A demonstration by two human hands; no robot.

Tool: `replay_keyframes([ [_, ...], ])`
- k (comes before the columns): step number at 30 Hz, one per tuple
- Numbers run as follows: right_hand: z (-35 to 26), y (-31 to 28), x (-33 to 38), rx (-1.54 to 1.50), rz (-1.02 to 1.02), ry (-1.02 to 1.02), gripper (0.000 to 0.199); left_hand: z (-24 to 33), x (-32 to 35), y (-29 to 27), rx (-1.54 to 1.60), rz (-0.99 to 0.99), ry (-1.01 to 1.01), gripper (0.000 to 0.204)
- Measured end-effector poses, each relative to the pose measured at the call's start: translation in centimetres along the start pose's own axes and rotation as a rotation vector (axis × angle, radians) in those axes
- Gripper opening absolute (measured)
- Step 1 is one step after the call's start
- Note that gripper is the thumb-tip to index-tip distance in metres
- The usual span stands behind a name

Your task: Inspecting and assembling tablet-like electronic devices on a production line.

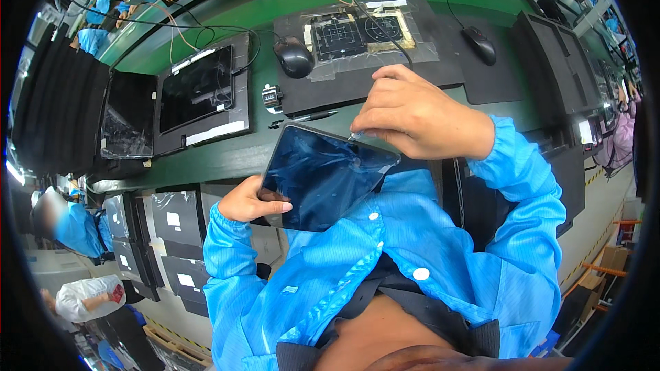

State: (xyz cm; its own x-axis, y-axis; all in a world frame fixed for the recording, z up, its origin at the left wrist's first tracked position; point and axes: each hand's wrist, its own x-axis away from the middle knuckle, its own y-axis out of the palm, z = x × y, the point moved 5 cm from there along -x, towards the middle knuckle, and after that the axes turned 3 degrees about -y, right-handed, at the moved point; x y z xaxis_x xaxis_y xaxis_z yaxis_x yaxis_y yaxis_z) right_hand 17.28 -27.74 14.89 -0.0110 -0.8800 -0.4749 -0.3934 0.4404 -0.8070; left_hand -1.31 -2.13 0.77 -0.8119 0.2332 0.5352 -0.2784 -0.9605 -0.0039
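A dark tablet with a glossy, reflective screen is tilted in front of my chest. My left hand grips its left edge, the thumb lying on the front. At the tablet's far edge my right hand is closed in a pinch. A small, pale tip shows below its fingers, too small to name. Just beyond the tablet a black pen lies on the green bench, next to a small silver counter.
Two black mice and a dark mat with a taped fixture occupy the bench's far side. Another tablet lies on a stand at left, with a cable attached. Black trays are stacked at right. Other people work at left.
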Motion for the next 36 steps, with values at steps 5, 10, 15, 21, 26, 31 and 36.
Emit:
replay_keyframes([
  [5, 0.4, 0.4, -0.4, -0.003, -0.108, -0.019, 0.018, 0.5, -0.2, 0.1, -0.016, 0.033, -0.02, 0.054],
  [10, 0.1, 0.4, -0.2, -0.02, -0.127, -0.048, 0.019, 0.3, -0.5, 0.4, -0.044, 0.002, -0.023, 0.057],
  [15, -0.5, 0.4, 1.0, 0.172, -0.084, -0.095, 0.021, 1.5, -1.4, 1.0, -0.066, -0.005, -0.04, 0.059],
  [21, 1.7, -0.6, 4.9, -0.133, 0.405, 0.317, 0.037, 5.2, -3.1, -1.0, -0.053, 0.021, 0.068, 0.053],
  [26, 8.6, 1.1, 8.6, -0.878, 0.236, 0.712, 0.041, 15.1, -7.0, -1.8, -0.069, 0.046, 0.433, 0.055],
  [31, 13.1, -1.2, 11.6, -1.176, 0.76, 0.878, 0.036, 20.9, -9.7, -6.7, -0.516, 0.924, 0.821, 0.057],
  [36, 17.7, 0.0, 13.3, -1.186, 0.88, 0.985, 0.033, 19.4, -15.3, -4.7, -1.157, 0.74, 0.494, 0.103],
])
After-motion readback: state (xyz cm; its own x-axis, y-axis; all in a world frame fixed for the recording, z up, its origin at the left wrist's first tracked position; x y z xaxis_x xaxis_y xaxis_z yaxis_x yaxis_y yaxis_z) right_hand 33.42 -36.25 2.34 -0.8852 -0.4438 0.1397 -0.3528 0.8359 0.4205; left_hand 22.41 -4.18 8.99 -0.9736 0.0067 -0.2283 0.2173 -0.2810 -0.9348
